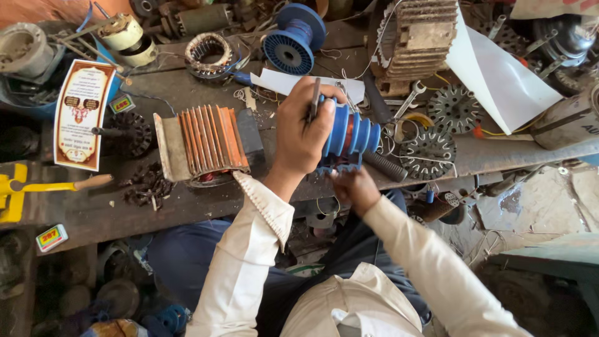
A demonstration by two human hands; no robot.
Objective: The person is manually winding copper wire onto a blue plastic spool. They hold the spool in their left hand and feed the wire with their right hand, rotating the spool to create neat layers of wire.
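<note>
Dark cluttered workbench [187, 206], orange finned motor body [203, 145], blue spool [293, 40], printed card [82, 112], perhaps stator laminations [427, 153]

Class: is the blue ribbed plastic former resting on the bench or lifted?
Lifted: the blue ribbed plastic former is gripped by the left hand above the bench.

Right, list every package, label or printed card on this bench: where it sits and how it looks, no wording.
Printed card: left on the workbench, tall rectangle, cream with red border and dark ornament.
Small box: just right of the card's top, green and yellow, tilted.
Second small box: front left edge of the bench, white sides, green, red and yellow face.
White paper sheets: upper right, blank, leaning by the finned motor housing.
</note>
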